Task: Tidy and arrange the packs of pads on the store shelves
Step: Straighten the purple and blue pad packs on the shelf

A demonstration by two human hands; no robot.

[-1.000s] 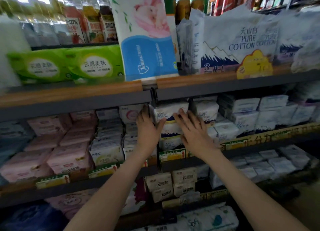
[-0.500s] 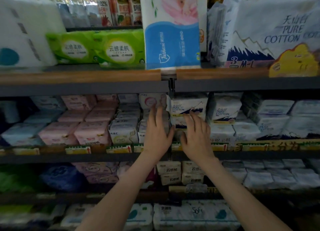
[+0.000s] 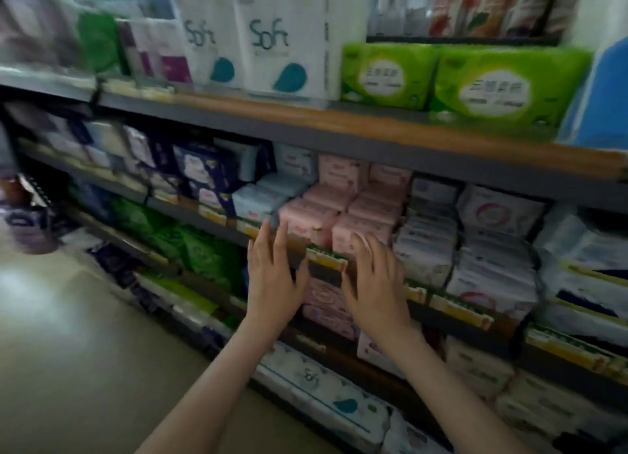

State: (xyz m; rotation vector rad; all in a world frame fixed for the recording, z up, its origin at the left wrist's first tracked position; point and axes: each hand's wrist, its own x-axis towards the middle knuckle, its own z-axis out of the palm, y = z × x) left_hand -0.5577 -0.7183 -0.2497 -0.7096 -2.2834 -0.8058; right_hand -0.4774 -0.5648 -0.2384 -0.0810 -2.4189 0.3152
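Pink packs (image 3: 306, 215) piled at the shelf (image 3: 204, 223) edge may topple if your left hand (image 3: 275, 278) and right hand (image 3: 373, 285), both spread and empty, push unevenly

A long run of grey metal shelves (image 3: 339, 144) recedes along the aisle from near right to far left. The upper board has a wood-coloured strip (image 3: 390, 127) along its front edge, and the lower ones carry yellow and green price labels (image 3: 326, 261). The top board is brightly lit, while the lower ones sit in shadow. The floor (image 3: 85, 368) is smooth pale beige, with a soft white glare (image 3: 27, 283) at left.
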